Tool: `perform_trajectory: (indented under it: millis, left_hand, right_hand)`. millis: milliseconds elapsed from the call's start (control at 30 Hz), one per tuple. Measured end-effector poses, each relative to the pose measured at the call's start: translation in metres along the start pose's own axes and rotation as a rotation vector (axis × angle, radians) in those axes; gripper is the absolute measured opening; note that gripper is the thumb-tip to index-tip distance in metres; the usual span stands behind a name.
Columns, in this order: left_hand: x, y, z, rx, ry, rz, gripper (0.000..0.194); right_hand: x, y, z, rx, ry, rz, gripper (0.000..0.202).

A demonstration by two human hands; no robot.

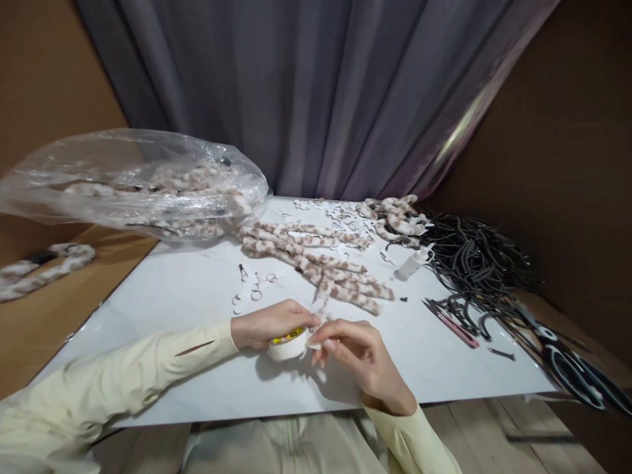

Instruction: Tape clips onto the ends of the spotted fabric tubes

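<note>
A roll of white tape (pixel 288 349) with a yellow label inside its core is gripped in my left hand (pixel 276 321), just above the table's near side. My right hand (pixel 363 359) is close beside it on the right, thumb and fingertips pinched on what looks like the tape's loose white end. One brown-and-white furry strip (pixel 324 294) reaches down to the fingertips of both hands; whether either hand grips it is hidden. Beyond my hands lies a pile of similar furry strips (pixel 296 253).
Metal rings and clasps (pixel 255 289) lie left of the strips. Rightward are a small white bottle (pixel 412 263), pink-handled tweezers (pixel 457 329), black cords (pixel 478 257) and black-handled scissors (pixel 573 368) at the edge. A clear plastic bag (pixel 197 184) of furry loops bulges at back left.
</note>
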State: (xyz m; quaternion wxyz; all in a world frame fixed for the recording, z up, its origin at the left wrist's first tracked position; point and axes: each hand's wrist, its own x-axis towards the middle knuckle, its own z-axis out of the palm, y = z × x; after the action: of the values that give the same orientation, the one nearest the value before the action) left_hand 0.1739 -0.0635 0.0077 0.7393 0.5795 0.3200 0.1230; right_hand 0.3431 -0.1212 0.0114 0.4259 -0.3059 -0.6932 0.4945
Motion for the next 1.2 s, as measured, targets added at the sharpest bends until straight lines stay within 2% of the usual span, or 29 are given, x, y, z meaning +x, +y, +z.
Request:
perform_trajectory:
  millis: [133, 333, 500, 633, 933, 1100, 1200]
  left_hand:
    - [-0.003, 0.004, 0.001, 0.027, 0.052, -0.084, 0.031]
    - [-0.005, 0.009, -0.001, 0.015, -0.014, -0.201, 0.030]
    - [-0.004, 0.006, -0.002, 0.037, 0.039, -0.219, 0.024]
    - [-0.004, 0.003, 0.001, 0.067, 0.052, -0.179, 0.015]
    - [-0.005, 0.005, 0.005, 0.081, 0.029, -0.222, 0.019]
    - [-0.008, 0.003, 0.004, 0.065, -0.037, -0.249, 0.017]
    - [-0.010, 0.005, 0.001, 0.019, -0.197, -0.302, 0.015]
  right_hand:
    - [0.000, -0.007, -0.002, -0.031, -0.103, -0.074, 0.018]
    - [0.001, -0.010, 0.000, -0.150, -0.046, -0.132, 0.017]
    - [0.002, -0.014, 0.002, -0.242, -0.045, -0.228, 0.021]
    - [0.004, -0.014, 0.002, -0.296, -0.017, -0.268, 0.017]
    - [0.003, -0.013, 0.007, -0.288, 0.027, -0.355, 0.017]
    - [0.002, -0.013, 0.011, -0.250, 0.029, -0.314, 0.015]
    - [-0.002, -0.011, 0.012, -0.173, 0.087, -0.280, 0.016]
